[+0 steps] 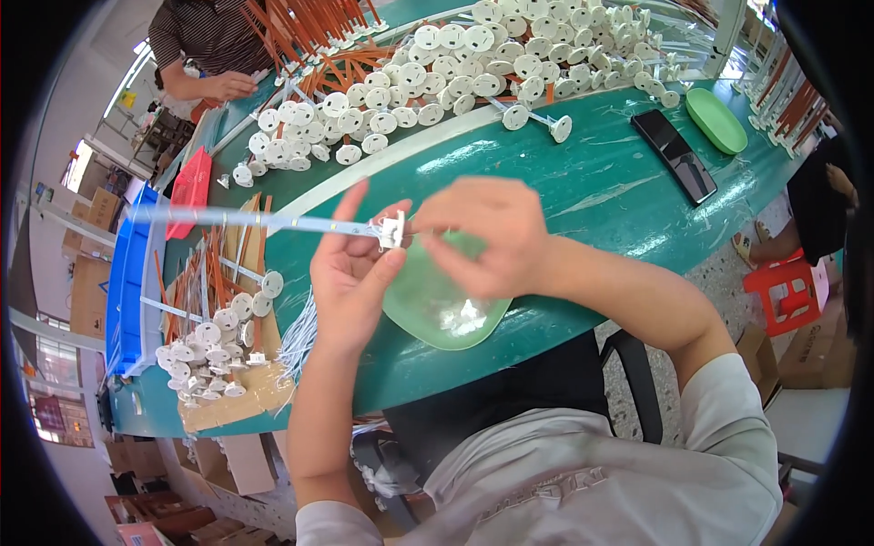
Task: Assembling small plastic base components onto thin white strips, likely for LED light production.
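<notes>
Above the green table, my left hand (350, 287) pinches a white plastic disc base (391, 231) between thumb and fingers. From that base a long pale LED-like strip (291, 222) runs out to the left, its far end smeared by motion. Close on the base's right side, my right hand (496, 232) has its fingertips pressed together. What they hold, perhaps a thin wire, is too small and blurred to name. Below both hands sits a shallow light-green dish (446, 323), partly covered by the right hand.
Piles of white disc-ended parts (455, 68) fill the back, some with orange strips (305, 27). More lie on cardboard (218, 414) at left, beside a blue bin (127, 291) and red tray (191, 187). At right are a phone (674, 155) and green dish (716, 121). A co-worker's hand (232, 85) shows far left.
</notes>
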`<state>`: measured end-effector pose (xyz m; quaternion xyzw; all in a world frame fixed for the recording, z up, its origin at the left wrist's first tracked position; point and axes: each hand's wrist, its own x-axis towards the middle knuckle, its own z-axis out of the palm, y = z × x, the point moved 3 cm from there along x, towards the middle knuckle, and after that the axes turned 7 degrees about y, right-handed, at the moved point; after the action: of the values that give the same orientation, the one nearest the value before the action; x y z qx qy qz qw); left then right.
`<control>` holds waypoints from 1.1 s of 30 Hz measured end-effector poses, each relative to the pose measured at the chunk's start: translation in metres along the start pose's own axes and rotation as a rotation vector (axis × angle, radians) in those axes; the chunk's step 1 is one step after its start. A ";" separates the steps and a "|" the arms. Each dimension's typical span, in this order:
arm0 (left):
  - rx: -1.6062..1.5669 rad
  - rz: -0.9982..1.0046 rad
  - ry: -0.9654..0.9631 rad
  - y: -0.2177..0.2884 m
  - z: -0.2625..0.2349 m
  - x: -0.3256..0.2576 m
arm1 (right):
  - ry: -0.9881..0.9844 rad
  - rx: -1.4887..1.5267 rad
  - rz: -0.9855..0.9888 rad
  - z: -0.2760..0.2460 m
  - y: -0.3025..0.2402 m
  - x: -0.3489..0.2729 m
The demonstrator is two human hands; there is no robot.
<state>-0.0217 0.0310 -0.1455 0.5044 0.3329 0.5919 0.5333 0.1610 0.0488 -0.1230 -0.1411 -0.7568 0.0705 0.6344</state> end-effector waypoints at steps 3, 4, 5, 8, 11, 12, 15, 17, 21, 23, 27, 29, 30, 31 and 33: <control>0.126 -0.012 -0.157 0.011 0.006 0.000 | 0.048 -0.006 0.183 -0.015 0.010 0.010; 0.134 -0.025 -0.162 0.011 0.006 0.001 | 0.029 0.061 0.253 -0.012 0.013 0.011; 0.132 -0.021 -0.160 0.011 0.007 0.000 | 0.026 0.061 0.250 -0.010 0.013 0.012; 0.093 0.001 -0.153 0.016 0.006 -0.005 | -0.150 0.182 0.328 0.008 0.018 0.008; 0.121 -0.070 -0.227 0.020 -0.007 -0.010 | -0.270 0.266 0.421 0.020 0.026 -0.001; 0.155 -0.074 -0.221 0.026 -0.008 -0.008 | -0.252 0.242 0.474 0.017 0.026 -0.002; 0.324 0.010 -0.142 0.060 -0.021 0.001 | -0.051 0.239 0.592 -0.004 0.037 -0.009; 0.671 0.118 0.068 0.100 -0.055 -0.002 | -0.006 0.309 0.630 -0.002 0.037 -0.012; 1.420 0.201 0.565 0.198 -0.179 -0.033 | -0.115 0.103 0.529 0.009 0.022 -0.003; 1.694 0.294 0.753 0.229 -0.202 -0.057 | -0.186 0.023 0.437 0.015 0.014 0.001; 2.048 0.042 0.686 0.232 -0.216 -0.076 | -0.219 -0.009 0.276 0.017 0.009 0.001; 2.084 0.137 0.487 0.218 -0.217 -0.076 | -0.209 -0.055 0.167 0.017 0.008 0.002; 2.095 0.092 0.494 0.214 -0.218 -0.076 | -0.206 -0.058 0.156 0.018 0.008 0.004; 2.085 0.112 0.495 0.209 -0.215 -0.073 | -0.196 -0.066 0.171 0.016 0.008 0.005; 2.077 0.240 0.483 0.203 -0.206 -0.067 | -0.178 -0.091 0.174 0.012 0.008 0.006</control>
<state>-0.2834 -0.0465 -0.0277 0.6102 0.7182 0.1518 -0.2980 0.1491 0.0593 -0.1221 -0.2282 -0.7975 0.1030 0.5489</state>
